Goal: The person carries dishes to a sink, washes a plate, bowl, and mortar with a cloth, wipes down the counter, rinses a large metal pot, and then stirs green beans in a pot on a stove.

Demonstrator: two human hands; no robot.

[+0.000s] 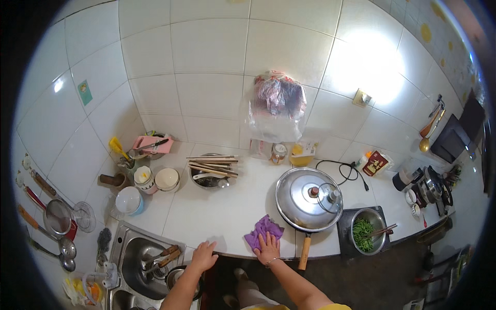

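My right hand (269,252) lies on a crumpled purple cloth (265,229) at the counter's front edge, its fingers stretched out over the fabric. To the left, my left hand (204,255) is at the same edge with nothing in it, fingers apart. Just right of the cloth stands a wide pan with a shiny metal lid (309,199), its wooden handle (305,252) pointing toward me past the edge. The underside of my right palm is hidden.
A steel sink (135,247) holding wooden-handled tools lies left. Behind it are stacked bowls (168,179) and a bowl with chopsticks (213,170) across it. On the right, a steel bowl of chopped green vegetables (365,229) sits on a black cooktop (346,239); a black cord (345,175) lies behind.
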